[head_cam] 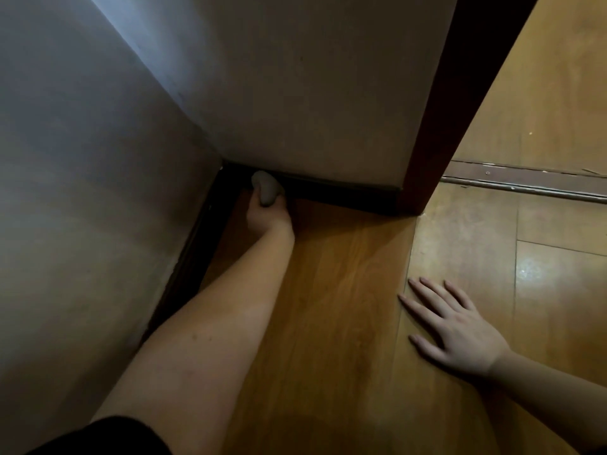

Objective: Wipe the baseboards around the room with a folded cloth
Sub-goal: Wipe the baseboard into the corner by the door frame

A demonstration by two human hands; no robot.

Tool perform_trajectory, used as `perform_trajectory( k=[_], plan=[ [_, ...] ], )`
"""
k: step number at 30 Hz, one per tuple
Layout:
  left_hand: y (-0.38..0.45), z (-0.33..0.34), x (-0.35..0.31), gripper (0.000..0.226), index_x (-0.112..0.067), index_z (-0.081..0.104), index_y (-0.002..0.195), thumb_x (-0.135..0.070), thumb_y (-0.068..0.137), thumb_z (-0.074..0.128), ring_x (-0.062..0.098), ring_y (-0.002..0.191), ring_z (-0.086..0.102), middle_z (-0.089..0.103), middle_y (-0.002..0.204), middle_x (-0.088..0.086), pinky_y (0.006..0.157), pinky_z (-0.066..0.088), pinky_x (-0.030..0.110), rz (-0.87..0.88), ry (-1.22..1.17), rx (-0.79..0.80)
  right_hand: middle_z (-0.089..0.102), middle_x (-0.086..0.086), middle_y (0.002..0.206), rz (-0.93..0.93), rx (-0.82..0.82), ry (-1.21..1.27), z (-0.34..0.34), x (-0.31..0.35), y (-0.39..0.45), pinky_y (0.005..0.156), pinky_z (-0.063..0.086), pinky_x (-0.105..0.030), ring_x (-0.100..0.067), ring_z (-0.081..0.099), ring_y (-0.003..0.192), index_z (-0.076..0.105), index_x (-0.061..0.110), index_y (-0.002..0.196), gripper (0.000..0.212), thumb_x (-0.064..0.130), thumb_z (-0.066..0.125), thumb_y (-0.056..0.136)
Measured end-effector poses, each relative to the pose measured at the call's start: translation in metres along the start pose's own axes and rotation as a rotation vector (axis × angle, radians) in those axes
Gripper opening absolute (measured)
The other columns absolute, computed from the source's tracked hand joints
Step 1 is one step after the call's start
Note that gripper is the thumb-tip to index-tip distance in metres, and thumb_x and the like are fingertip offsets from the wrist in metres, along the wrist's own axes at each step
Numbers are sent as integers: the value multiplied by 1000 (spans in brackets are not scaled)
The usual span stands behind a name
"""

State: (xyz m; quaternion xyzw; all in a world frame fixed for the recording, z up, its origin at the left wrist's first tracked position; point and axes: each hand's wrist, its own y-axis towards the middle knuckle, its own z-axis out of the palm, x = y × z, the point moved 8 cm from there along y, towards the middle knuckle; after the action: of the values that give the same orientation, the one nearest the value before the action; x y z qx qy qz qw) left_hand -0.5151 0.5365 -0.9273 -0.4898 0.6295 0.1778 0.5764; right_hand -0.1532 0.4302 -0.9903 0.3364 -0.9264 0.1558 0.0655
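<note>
Wooden floor (328,290) at room corner, left hand (267,213) gripped grey cloth (266,188) against dark baseboard (345,193), right hand (456,326) lay flat, fingers spread.

No readable text, labels, brand names, numbers or signs appear anywhere on the walls, the baseboard, the floor, the door frame or the cloth.
</note>
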Motion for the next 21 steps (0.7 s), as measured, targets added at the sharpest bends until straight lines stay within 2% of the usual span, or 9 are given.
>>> perform_trajectory(
  k=[2,5,7,10,15,18,21],
  plan=[
    [-15,13,8,47,-25,58,135,-17,90,67,20,120,59,63,130,1,103,46,32,40,33,95,15,0,164,0,1,2,-1,0,0,120,5,-46,-19,5,152,9,36,157,73,71,28,95],
    [-39,24,20,47,-23,61,133,-14,88,71,20,120,58,64,128,2,98,45,25,-13,-36,119,14,1,165,-1,4,9,-1,2,-1,120,5,-47,-20,7,152,8,37,157,73,70,27,95],
    [-59,32,21,50,-22,62,132,-14,84,74,16,114,59,66,123,-1,98,47,28,50,27,158,14,1,165,3,5,16,-2,1,-1,120,5,-47,-20,7,152,8,37,157,72,70,26,95],
    [-86,49,26,48,-22,63,130,-19,83,76,9,104,56,63,120,-6,90,45,24,122,93,239,12,1,165,4,3,14,-2,1,0,120,4,-47,-20,6,152,6,37,157,72,71,25,95],
    [-135,85,44,45,-20,65,126,-27,83,77,15,107,57,58,122,-3,94,50,31,140,161,333,11,1,165,0,8,17,-2,1,1,119,4,-47,-21,7,152,7,38,157,72,71,23,95],
    [-156,99,45,45,-17,65,125,-25,83,77,10,104,53,57,121,-1,92,48,27,238,203,398,8,3,165,7,-7,26,-1,-1,2,120,3,-46,-18,2,152,5,39,156,70,70,23,96],
    [-161,105,44,46,-19,65,127,-26,83,77,6,105,51,58,124,-2,91,45,23,359,334,546,5,5,166,7,-7,24,1,-5,3,121,0,-44,-16,-2,152,2,41,156,70,70,22,96]
  ],
)
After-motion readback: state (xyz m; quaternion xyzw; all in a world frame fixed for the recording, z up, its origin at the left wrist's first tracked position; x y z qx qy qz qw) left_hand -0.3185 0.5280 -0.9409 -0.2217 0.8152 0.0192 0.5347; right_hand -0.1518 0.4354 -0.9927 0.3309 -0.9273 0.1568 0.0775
